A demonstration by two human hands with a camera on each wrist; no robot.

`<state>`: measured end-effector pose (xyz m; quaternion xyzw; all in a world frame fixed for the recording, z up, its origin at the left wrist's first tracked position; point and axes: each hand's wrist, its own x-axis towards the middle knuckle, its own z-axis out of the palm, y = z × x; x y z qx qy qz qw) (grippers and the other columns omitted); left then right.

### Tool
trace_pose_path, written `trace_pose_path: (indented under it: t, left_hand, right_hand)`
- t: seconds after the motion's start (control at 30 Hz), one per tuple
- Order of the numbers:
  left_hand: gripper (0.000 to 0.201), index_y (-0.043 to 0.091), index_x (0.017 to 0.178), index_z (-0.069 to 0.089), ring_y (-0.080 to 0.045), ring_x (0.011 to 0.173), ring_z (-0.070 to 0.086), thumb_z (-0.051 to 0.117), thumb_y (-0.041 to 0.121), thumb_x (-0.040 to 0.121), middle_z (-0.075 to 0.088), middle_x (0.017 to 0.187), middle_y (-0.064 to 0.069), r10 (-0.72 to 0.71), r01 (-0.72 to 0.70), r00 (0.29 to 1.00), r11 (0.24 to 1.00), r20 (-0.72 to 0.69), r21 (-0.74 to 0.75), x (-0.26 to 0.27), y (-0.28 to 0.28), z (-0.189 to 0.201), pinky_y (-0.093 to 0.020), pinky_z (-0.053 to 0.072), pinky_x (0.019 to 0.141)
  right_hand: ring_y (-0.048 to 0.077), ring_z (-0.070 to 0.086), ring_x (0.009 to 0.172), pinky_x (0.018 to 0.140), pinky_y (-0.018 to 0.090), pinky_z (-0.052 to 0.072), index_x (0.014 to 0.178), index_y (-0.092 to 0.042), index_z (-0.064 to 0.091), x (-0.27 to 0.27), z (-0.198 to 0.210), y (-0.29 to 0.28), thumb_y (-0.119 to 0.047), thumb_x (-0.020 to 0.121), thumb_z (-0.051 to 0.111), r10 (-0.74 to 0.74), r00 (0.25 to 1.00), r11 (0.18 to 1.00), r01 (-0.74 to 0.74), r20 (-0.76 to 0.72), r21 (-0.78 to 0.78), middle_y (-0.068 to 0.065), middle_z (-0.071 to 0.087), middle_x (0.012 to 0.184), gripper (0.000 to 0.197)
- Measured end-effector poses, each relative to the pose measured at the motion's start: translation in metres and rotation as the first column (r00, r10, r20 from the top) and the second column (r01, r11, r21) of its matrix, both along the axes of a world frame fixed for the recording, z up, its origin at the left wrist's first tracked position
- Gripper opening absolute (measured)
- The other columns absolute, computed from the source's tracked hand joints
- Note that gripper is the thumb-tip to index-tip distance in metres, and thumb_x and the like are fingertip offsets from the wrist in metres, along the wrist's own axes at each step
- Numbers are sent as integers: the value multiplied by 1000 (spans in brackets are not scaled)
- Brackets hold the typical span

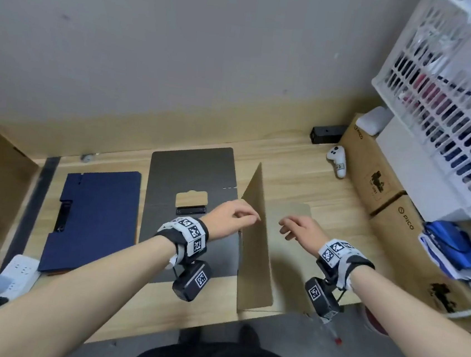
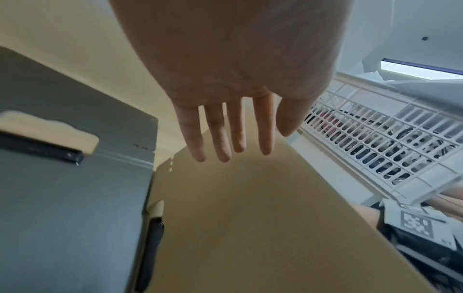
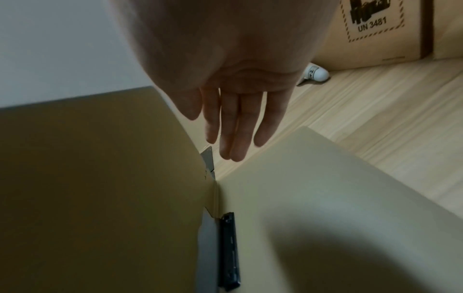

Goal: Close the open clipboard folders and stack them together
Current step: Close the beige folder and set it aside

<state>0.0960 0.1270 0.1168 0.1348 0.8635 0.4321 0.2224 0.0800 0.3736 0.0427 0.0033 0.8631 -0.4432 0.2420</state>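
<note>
A closed navy folder (image 1: 93,221) lies at the left of the wooden table (image 1: 302,170). A grey folder (image 1: 191,173) lies open flat in the middle. To its right, a tan folder's cover (image 1: 254,238) stands nearly upright while its base (image 1: 291,213) lies flat. My left hand (image 1: 233,218) is at the cover's left face, fingers straight in the left wrist view (image 2: 225,138), fingertips at the cover (image 2: 250,218). My right hand (image 1: 296,228) hovers over the tan base (image 3: 325,198), fingers relaxed (image 3: 235,128) and holding nothing. A black clip (image 3: 229,247) sits at the tan folder's hinge.
A white controller (image 1: 337,160) and a small black box (image 1: 327,134) lie at the back right. Cardboard boxes (image 1: 374,175) and a white basket (image 1: 454,99) line the right side. A power strip (image 1: 20,269) sits at the front left corner.
</note>
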Motion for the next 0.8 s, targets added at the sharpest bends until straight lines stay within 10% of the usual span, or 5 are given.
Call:
trace_pose_path:
  t: [0.17,0.37,0.53,0.67,0.8]
  left_hand:
    - [20,19,103,74,-8,85,53,56,20,93,59,105,4,46,-44,996,999,75,-31,-1,31,-24,-27,44,86]
    - [25,8,111,69,-21,112,60,52,9,92,67,117,-6,211,-177,946,972,245,-154,5,45,-72,-25,42,91]
    - [16,12,107,59,-22,103,54,53,12,92,58,108,-5,376,-247,845,905,380,-346,28,48,-111,-28,42,84]
    - [31,22,67,40,-21,87,51,55,11,93,54,88,-4,489,-348,723,868,487,-354,43,50,-131,-22,35,57]
    - [20,6,92,57,-19,78,52,66,23,86,55,81,-3,564,-475,591,821,577,-316,41,50,-137,-25,40,59]
  right_hand:
    - [8,53,59,64,26,40,65,-26,60,17,-7,31,-26,99,41,-104,995,994,104,-10,-14,-14,59,59,39]
    - [23,46,64,65,36,37,67,-7,55,27,-38,78,-41,85,47,-387,916,918,393,104,-44,5,50,63,40]
    - [18,60,98,100,38,45,127,-12,60,41,-76,84,-25,91,56,-369,925,923,353,90,151,-4,63,105,39]
    - [27,62,106,100,40,48,126,-11,58,49,-98,75,-20,81,55,-303,945,932,267,122,246,5,63,120,45]
    - [30,63,87,90,41,53,119,-12,58,48,-109,65,-25,73,54,-333,935,903,277,125,329,15,59,112,47]
